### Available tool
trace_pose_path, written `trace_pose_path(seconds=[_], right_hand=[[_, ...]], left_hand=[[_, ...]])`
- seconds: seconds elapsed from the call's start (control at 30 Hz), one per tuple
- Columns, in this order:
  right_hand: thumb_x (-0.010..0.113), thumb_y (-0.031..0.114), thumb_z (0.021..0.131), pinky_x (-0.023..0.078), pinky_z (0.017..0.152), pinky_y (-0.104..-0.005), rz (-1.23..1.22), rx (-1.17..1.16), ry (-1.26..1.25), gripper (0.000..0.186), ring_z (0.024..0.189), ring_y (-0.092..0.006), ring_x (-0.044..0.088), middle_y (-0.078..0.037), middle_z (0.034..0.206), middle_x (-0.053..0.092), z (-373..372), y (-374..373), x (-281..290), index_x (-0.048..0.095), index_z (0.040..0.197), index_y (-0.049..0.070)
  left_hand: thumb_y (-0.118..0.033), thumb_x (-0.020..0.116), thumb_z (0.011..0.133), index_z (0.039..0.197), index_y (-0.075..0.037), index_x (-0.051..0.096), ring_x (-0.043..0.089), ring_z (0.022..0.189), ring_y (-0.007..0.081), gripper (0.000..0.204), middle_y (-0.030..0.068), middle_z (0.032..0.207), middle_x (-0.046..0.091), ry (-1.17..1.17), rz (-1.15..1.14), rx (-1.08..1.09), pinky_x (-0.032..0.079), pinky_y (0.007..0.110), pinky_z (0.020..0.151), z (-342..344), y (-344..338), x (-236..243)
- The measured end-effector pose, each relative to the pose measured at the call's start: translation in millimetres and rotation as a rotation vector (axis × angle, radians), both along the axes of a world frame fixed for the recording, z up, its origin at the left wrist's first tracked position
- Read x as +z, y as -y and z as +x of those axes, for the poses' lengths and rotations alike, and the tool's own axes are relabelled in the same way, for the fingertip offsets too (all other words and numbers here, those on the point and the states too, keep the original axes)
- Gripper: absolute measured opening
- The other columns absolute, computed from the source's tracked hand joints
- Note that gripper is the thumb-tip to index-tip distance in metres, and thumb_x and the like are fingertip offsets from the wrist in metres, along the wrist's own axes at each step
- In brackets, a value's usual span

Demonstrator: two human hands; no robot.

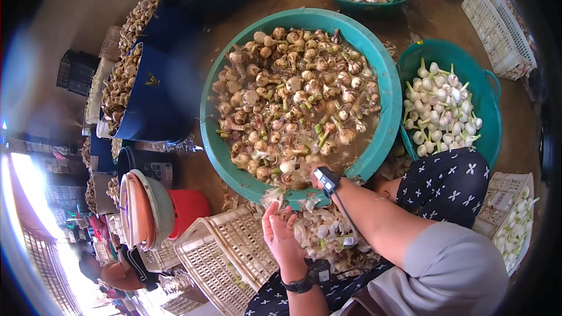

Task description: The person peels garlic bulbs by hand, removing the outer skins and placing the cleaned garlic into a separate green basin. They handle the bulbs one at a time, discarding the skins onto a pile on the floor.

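Two hands work at the near rim: my left hand (280, 231), fingers spread and palm up, catches loose peels; my right hand (304, 177) seems to pinch a garlic bulb (288, 167), though blur hides the grip. Beyond my fingertips, the big basin (383, 76) soaks unpeeled garlic; right of them, a smaller tub (489, 90) holds peeled white bulbs.

Your big round teal plastic basin (383, 90) brims with muddy brown and tan unpeeled garlic bulbs (293, 99), while the smaller teal tub (489, 111) beside it shows clean white peeled bulbs with green stems (439, 108). On your lap there's navy fabric dotted with white flowers (448, 184), under a plain grey sleeve (451, 269). Cream slatted plastic crates (225, 254) sit by deep blue sacks (155, 96), a red bucket (190, 208) and black wristbands (300, 285).
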State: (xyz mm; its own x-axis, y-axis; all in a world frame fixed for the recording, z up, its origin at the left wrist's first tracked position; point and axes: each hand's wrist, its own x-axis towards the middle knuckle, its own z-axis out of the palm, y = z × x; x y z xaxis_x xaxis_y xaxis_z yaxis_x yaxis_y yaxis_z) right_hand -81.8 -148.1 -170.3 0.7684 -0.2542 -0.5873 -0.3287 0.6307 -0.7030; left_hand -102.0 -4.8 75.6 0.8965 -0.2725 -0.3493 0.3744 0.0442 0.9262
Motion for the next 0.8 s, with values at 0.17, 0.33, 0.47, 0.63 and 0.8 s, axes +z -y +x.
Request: trace_pose_path(seconds=[0.17,0.33,0.47,0.63,0.8], right_hand=[[0.047,0.017,0.083,0.046,0.061,-0.0447,-0.613,0.127,0.124,0.019,0.069,-0.0361,0.059,-0.02,0.071,0.059,-49.6,-19.9,136.8,0.056,0.08,0.0],[0.045,0.018,0.085,0.044,0.061,-0.0468,-1.024,0.459,0.266,0.022,0.065,-0.0372,0.057,-0.019,0.071,0.059,-101.0,-19.0,189.5,0.056,0.074,0.002],[0.049,0.019,0.083,0.047,0.054,-0.0415,-1.162,0.523,0.305,0.02,0.061,-0.0324,0.058,-0.016,0.077,0.06,-106.5,-31.6,188.2,0.057,0.077,0.002],[0.047,0.024,0.089,0.048,0.043,-0.0296,0.174,0.302,0.063,0.026,0.054,-0.0178,0.059,-0.007,0.069,0.059,-101.5,-30.7,175.3,0.058,0.08,0.002],[0.049,0.028,0.09,0.043,0.04,-0.0247,-0.434,0.31,0.35,0.03,0.052,-0.0129,0.055,-0.003,0.063,0.057,-107.8,-28.3,166.5,0.061,0.08,0.002]], left_hand=[[-0.032,0.044,0.093,0.118,-0.005,0.048,0.057,0.08,0.0153,0.037,0.0074,0.11,0.053,0.003,0.078,0.032,0.046,0.021,0.059,17.6,-9.6,-54.4],[-0.029,0.054,0.086,0.105,-0.005,0.058,0.054,0.06,0.0085,0.031,0.0015,0.076,0.06,-0.243,0.073,-0.094,0.035,0.017,0.045,10.7,24.8,-36.5],[-0.027,0.056,0.083,0.1,-0.004,0.06,0.054,0.059,0.0081,0.029,0.0027,0.077,0.061,-0.178,0.037,-0.073,0.034,0.018,0.042,0.5,16.1,-36.8],[-0.031,0.047,0.086,0.113,-0.002,0.053,0.057,0.084,0.0173,0.04,0.0089,0.101,0.059,-0.374,-0.281,-0.169,0.046,0.028,0.071,-3.5,-4.1,-32.6],[-0.026,0.056,0.081,0.125,-0.002,0.044,0.055,0.092,0.0136,0.052,0.0038,0.104,0.058,-0.19,0.292,-0.619,0.044,0.029,0.078,12.5,-31.9,-30.4]])
